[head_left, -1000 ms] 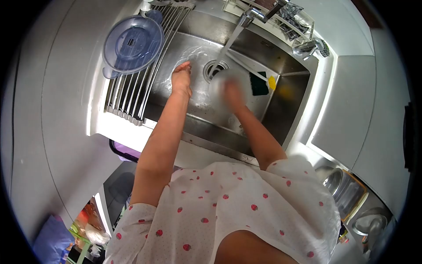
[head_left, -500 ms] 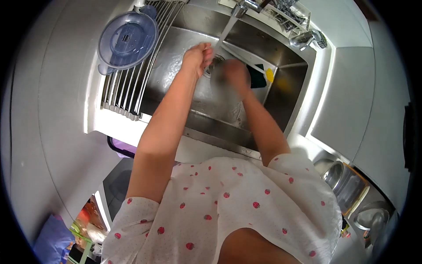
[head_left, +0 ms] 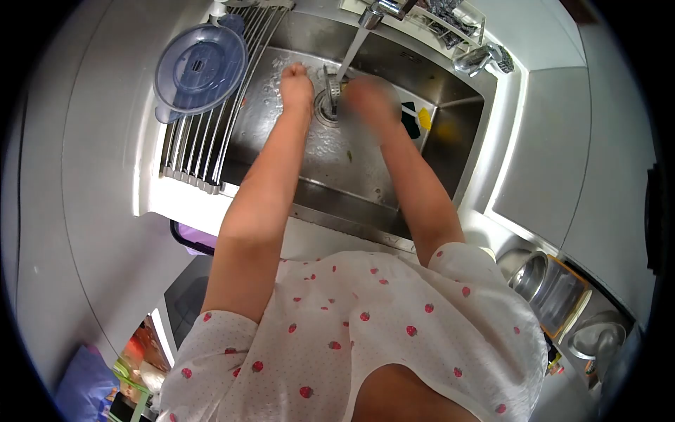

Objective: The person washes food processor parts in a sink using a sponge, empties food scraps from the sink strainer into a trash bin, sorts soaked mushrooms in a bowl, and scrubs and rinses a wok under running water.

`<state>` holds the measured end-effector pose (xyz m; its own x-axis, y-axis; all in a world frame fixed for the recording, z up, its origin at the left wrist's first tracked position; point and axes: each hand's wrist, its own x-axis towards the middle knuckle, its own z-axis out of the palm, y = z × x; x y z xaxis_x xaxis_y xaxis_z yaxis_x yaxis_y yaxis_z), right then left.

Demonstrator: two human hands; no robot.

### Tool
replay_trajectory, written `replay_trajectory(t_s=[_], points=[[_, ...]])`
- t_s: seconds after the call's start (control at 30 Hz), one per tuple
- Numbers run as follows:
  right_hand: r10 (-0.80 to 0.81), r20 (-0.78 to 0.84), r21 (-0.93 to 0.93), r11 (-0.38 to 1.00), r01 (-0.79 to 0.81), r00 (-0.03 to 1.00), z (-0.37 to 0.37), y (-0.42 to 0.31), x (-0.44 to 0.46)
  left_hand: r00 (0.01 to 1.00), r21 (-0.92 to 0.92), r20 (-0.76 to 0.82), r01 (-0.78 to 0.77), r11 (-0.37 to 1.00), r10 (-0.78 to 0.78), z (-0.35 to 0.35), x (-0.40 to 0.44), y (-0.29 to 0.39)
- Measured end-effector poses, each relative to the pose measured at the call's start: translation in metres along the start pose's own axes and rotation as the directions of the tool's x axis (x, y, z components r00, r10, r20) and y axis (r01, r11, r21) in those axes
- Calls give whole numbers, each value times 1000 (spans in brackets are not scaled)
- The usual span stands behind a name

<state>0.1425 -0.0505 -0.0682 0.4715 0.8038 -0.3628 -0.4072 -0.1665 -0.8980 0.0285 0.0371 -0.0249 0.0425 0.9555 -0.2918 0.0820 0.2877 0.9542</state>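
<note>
Over the steel sink, my left hand is closed, fingers curled; whatever it may hold is hidden. To its right my right hand, smeared by motion, grips a blurred, round greyish dish. A perforated metal strainer stands on edge between my hands, at the drain. Water runs from the faucet onto the strainer area. A dark green scouring pad and a yellow-headed brush lie right of my right hand, partly hidden. A small green scrap lies on the sink floor.
A translucent blue lid rests on the roll-up rack over the sink's left side. A caddy stands behind the sink, with a metal item beside it. Metal bowls are at the lower right.
My left hand has drawn back left from the water and curled. The strainer now shows upright at the drain. My right hand has shifted slightly up and left with the dish.
</note>
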Motion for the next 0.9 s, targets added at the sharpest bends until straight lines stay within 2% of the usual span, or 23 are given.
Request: replay_trajectory(t_s=[0.03,0.1,0.13,0.17,0.2,0.23,0.27,0.3,0.33,0.4,0.43,0.5,0.63,0.7,0.77,0.8,0.83,0.9], points=[[62,-23,75,995,-61,998,2,0,-2,973,3,13,232,973,-232,-2,-10,1],[63,51,149,986,-70,997,1,-4,-11,891,6,28,453,892,-453,-5,-15,-3],[63,76,171,982,-75,995,1,-7,-17,786,-86,253,599,796,-564,-10,-13,-11],[54,146,260,961,-91,988,-1,-10,-24,635,-135,476,736,664,-608,-12,-12,-17],[40,214,346,931,-114,976,-1,-13,-27,636,-138,477,736,663,-607,-11,-14,-16],[40,215,344,932,-114,976,-1,-11,-25,720,-189,409,668,720,-561,-8,-16,-16],[3,135,177,984,-27,991,-2,-6,-23,794,-232,333,592,772,-509,-6,-18,-15],[-25,99,89,996,16,995,-1,-9,-24,857,-267,253,508,819,-449,-5,-19,-15],[-52,62,-1,999,52,997,4,-19,-28,857,-267,253,507,819,-448,-6,-19,-15],[54,8,6,999,-54,998,7,-40,-34,899,-377,247,434,818,-362,-6,-17,-13],[89,-10,11,996,-89,996,9,-49,-36,899,-377,248,433,819,-361,-6,-17,-13],[188,42,68,979,-191,981,7,-52,-36,947,-515,223,316,796,-232,-4,-17,-11],[220,75,106,968,-227,973,4,-41,-31,917,-451,297,380,808,-266,-12,-18,-13],[146,87,52,987,-151,985,0,-34,-30,892,-439,345,427,791,-291,-16,-18,-14],[173,82,76,981,-180,981,-6,-26,-27,828,-418,356,556,718,-434,-21,-21,-12],[197,76,96,974,-204,977,-6,-26,-27,815,-408,482,535,740,-323,-26,-19,-16],[198,76,96,974,-205,977,-5,-26,-27,814,-407,482,535,740,-324,-25,-18,-21],[238,-109,-123,960,-250,965,-3,-22,-31,828,-27,366,466,884,-425,-26,-21,-26]])
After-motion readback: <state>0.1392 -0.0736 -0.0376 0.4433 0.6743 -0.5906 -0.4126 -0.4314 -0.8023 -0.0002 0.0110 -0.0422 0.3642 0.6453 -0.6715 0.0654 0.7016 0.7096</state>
